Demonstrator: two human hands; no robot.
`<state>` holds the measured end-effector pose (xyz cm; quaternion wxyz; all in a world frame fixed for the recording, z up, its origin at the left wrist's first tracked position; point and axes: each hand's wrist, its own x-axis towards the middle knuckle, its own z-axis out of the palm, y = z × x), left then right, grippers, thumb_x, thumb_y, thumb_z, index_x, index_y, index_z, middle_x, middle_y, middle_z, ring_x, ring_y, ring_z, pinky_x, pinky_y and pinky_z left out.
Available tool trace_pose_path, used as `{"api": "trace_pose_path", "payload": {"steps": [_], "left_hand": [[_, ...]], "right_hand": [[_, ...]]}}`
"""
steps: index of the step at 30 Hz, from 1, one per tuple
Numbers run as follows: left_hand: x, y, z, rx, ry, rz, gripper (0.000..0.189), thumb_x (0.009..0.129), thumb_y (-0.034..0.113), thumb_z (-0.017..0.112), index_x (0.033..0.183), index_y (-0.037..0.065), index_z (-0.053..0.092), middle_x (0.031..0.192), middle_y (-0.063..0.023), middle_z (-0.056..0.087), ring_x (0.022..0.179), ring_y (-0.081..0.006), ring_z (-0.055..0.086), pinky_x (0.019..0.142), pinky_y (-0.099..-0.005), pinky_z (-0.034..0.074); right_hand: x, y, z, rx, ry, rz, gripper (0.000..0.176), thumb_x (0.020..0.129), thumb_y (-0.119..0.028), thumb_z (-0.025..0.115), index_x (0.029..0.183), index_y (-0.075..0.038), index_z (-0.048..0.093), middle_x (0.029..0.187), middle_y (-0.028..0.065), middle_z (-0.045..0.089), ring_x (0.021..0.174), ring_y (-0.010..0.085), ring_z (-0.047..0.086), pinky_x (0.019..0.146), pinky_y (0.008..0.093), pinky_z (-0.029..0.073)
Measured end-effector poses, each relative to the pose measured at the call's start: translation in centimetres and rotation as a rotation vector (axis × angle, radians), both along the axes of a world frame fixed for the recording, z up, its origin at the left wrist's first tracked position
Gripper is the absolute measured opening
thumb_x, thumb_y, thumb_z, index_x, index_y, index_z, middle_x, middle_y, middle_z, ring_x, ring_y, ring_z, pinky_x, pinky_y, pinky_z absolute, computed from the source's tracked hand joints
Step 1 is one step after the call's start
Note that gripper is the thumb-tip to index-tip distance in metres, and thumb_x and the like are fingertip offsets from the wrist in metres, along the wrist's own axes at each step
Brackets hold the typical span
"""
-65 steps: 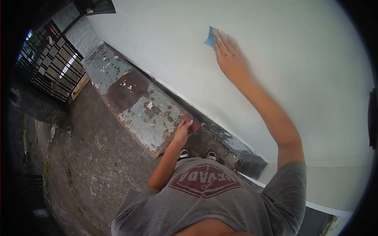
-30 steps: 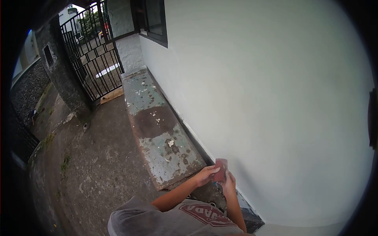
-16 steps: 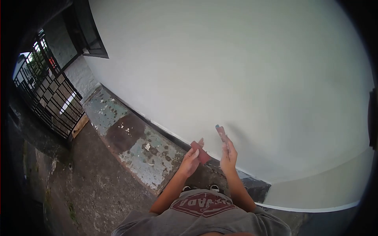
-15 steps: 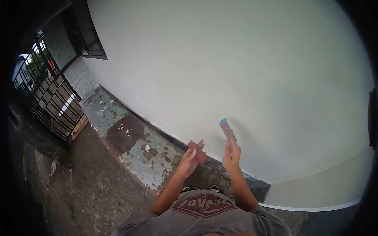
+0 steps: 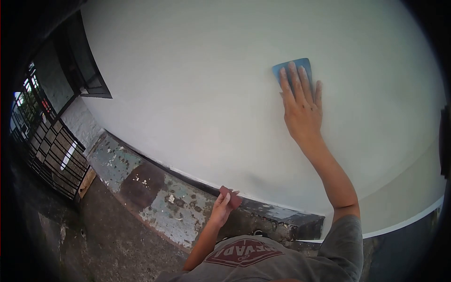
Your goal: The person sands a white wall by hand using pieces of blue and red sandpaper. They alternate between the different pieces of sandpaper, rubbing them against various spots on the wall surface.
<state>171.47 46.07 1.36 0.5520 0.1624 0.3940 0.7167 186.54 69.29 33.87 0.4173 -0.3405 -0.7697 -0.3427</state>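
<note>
My right hand (image 5: 303,115) lies flat against the pale wall (image 5: 197,84), arm stretched upward, fingers extended over a blue sheet of sandpaper (image 5: 278,69). The sheet is held between the hand and the wall; its upper corners show beyond the fingertips, and its lower part is hidden under the hand. Low down by the foot of the wall, my left hand (image 5: 220,210) is closed on a reddish-brown piece of sandpaper (image 5: 233,201), with the thumb on its near face. That piece is apart from the blue sheet.
A worn concrete ledge (image 5: 176,207) with peeling paint runs along the foot of the wall. A dark-framed window (image 5: 91,70) and a black metal gate (image 5: 56,155) stand at the left. Rough concrete ground (image 5: 122,239) lies below the ledge.
My right hand has moved up and slightly right, from in front of my body to flat on the wall with the blue sandpaper. My left hand has dropped slightly, still holding the reddish-brown piece.
</note>
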Motion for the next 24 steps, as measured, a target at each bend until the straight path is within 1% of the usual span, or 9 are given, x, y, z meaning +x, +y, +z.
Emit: {"api": "trace_pose_path", "payload": {"steps": [4, 6, 8, 10, 15, 17, 19, 22, 24], "left_hand": [[-0.6, 0.3, 0.0, -0.035, -0.032, 0.005, 0.041, 0.106, 0.029, 0.054, 0.139, 0.007, 0.045, 0.138, -0.0146, 0.057, 0.123, -0.0256, 0.059, 0.105, -0.0426, 0.049], [-1.0, 0.9, 0.1, -0.057, 0.000, -0.003, 0.042, 0.105, 0.029, 0.055, 0.139, 0.007, 0.045, 0.136, -0.0146, 0.058, 0.122, -0.0257, 0.060, 0.105, -0.0425, 0.049], [-0.8, 1.8, -0.2, -0.053, 0.003, -0.020, 0.043, 0.105, 0.030, 0.055, 0.140, 0.007, 0.044, 0.136, -0.0146, 0.058, 0.122, -0.0259, 0.059, 0.104, -0.0428, 0.049], [-1.0, 2.2, -0.3, -0.034, -0.007, -0.048, 0.044, 0.105, 0.030, 0.055, 0.141, 0.007, 0.043, 0.136, -0.0148, 0.057, 0.123, -0.0263, 0.059, 0.104, -0.0437, 0.049], [-0.8, 1.5, 0.5, 0.001, -0.119, -0.053, 0.044, 0.105, 0.030, 0.055, 0.140, 0.008, 0.043, 0.137, -0.0152, 0.055, 0.126, -0.0269, 0.056, 0.104, -0.0451, 0.049], [-1.2, 1.4, 0.4, -0.007, -0.110, -0.059, 0.044, 0.105, 0.031, 0.055, 0.141, 0.008, 0.043, 0.137, -0.0152, 0.054, 0.125, -0.0268, 0.056, 0.104, -0.0449, 0.049], [-1.6, 1.2, 0.0, -0.026, -0.104, -0.063, 0.044, 0.105, 0.032, 0.055, 0.141, 0.008, 0.043, 0.137, -0.0150, 0.054, 0.124, -0.0263, 0.057, 0.104, -0.0443, 0.048], [-2.3, 1.5, 0.3, -0.034, -0.093, -0.052, 0.047, 0.105, 0.033, 0.055, 0.143, 0.010, 0.042, 0.137, -0.0140, 0.054, 0.123, -0.0251, 0.057, 0.104, -0.0435, 0.047], [-2.7, 1.8, 0.7, -0.005, -0.102, -0.052, 0.048, 0.104, 0.034, 0.056, 0.143, 0.011, 0.042, 0.137, -0.0132, 0.055, 0.124, -0.0243, 0.056, 0.104, -0.0430, 0.046]], "right_hand": [[-1.7, 0.8, 4.0, 0.136, -0.002, 0.047, 0.053, 0.104, -0.029, 0.050, 0.155, -0.026, 0.035, 0.160, -0.0052, 0.038, 0.145, 0.0146, 0.038, 0.122, 0.0446, 0.030], [-3.4, 0.8, 6.9, 0.199, 0.008, 0.058, 0.052, 0.104, -0.029, 0.050, 0.154, -0.023, 0.038, 0.159, -0.0038, 0.038, 0.145, 0.0153, 0.038, 0.122, 0.0439, 0.030], [-4.0, 0.8, 7.6, 0.221, 0.015, 0.072, 0.051, 0.104, -0.029, 0.050, 0.153, -0.019, 0.040, 0.159, -0.0018, 0.039, 0.145, 0.0165, 0.038, 0.121, 0.0443, 0.031], [-4.4, 0.7, 6.4, 0.193, 0.038, 0.084, 0.051, 0.104, -0.028, 0.050, 0.152, -0.014, 0.040, 0.159, 0.0009, 0.039, 0.146, 0.0181, 0.038, 0.121, 0.0459, 0.032], [-2.7, -1.6, -4.7, -0.101, 0.028, 0.122, 0.049, 0.105, -0.024, 0.050, 0.150, -0.008, 0.041, 0.158, 0.0053, 0.041, 0.147, 0.0210, 0.037, 0.119, 0.0492, 0.032], [-2.7, -1.4, -5.4, -0.110, 0.008, 0.109, 0.049, 0.104, -0.024, 0.050, 0.150, -0.008, 0.043, 0.157, 0.0054, 0.042, 0.146, 0.0210, 0.038, 0.119, 0.0489, 0.032], [-2.9, -1.8, -1.0, -0.044, -0.024, 0.069, 0.048, 0.104, -0.025, 0.051, 0.148, -0.007, 0.045, 0.156, 0.0049, 0.044, 0.145, 0.0203, 0.039, 0.119, 0.0474, 0.033], [-4.3, -0.2, 7.2, 0.204, 0.002, 0.071, 0.048, 0.103, -0.026, 0.053, 0.147, -0.009, 0.047, 0.156, 0.0016, 0.045, 0.143, 0.0171, 0.042, 0.120, 0.0439, 0.033], [-5.1, 0.5, 10.3, 0.335, -0.013, 0.070, 0.047, 0.103, -0.025, 0.053, 0.146, -0.010, 0.047, 0.155, -0.0002, 0.046, 0.142, 0.0155, 0.043, 0.120, 0.0424, 0.033]]}}
